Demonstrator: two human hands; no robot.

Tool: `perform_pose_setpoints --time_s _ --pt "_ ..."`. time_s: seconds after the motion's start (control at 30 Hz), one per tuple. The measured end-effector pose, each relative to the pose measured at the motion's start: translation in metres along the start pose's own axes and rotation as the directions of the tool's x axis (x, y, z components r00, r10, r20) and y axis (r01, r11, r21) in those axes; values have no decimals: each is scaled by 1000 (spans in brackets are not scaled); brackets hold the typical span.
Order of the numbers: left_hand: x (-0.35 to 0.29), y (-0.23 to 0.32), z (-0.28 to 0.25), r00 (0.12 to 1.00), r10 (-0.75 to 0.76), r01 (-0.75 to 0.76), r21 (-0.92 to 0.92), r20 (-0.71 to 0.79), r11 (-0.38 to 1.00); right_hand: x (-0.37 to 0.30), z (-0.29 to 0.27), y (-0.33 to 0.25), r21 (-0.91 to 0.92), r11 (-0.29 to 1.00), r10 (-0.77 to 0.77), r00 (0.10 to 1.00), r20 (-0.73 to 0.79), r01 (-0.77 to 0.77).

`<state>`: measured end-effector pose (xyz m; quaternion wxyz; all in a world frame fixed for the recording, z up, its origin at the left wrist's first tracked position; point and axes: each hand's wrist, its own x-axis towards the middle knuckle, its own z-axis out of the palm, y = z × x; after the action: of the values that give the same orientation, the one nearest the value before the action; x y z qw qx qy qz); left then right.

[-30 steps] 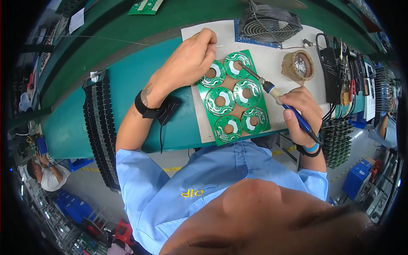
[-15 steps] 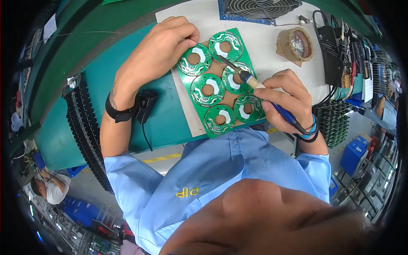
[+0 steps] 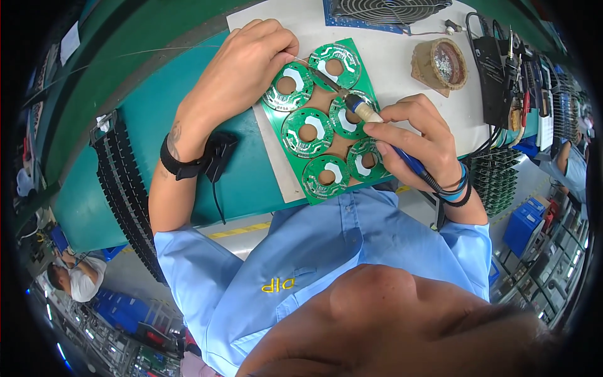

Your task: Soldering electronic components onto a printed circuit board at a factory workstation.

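Observation:
A green circuit board panel with several round, ring-shaped boards lies in front of me. My left hand is closed above its far left corner, pinching a thin solder wire between thumb and fingers. The wire's end reaches toward the gap between the two farthest rings. From the right, my right hand grips a soldering iron with a blue and cream handle. Its dark tip slants far and left to the far right ring, close to the wire; whether they touch I cannot tell.
A round tan pot of silvery material stands far right, beside a black tool holder. A fan with a wire guard sits at the far edge. Left on the green mat are a black ribbed rack and a black clip-like device.
The soldering iron has shifted slightly away from me and to the left, its tip now nearer my left fingers. Solder wire now shows past those fingertips. The panel has stayed nearly still.

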<state>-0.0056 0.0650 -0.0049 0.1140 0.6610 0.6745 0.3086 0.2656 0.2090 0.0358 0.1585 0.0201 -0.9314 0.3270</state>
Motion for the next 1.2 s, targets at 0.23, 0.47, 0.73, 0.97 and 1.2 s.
perform_pose_setpoints --time_s 0.23,0.47,0.73,0.97,1.2 --pt "-1 -1 0 1000 14 -14 23 3 1000 2 2 0 0 1000 15 1000 3 -15" --pt "-2 0 5 1000 15 -15 17 0 1000 2 3 1 -19 1000 0 1000 2 0" --pt "4 4 0 1000 18 -18 22 -12 1000 -1 2 1 -84 996 -17 998 -63 12" --pt "6 16 -6 995 -16 33 177 -97 984 -6 7 5 17 997 -71 988 -135 74" --pt "6 14 -3 971 -46 128 351 -234 928 -10 8 7 57 993 -96 982 -164 107"
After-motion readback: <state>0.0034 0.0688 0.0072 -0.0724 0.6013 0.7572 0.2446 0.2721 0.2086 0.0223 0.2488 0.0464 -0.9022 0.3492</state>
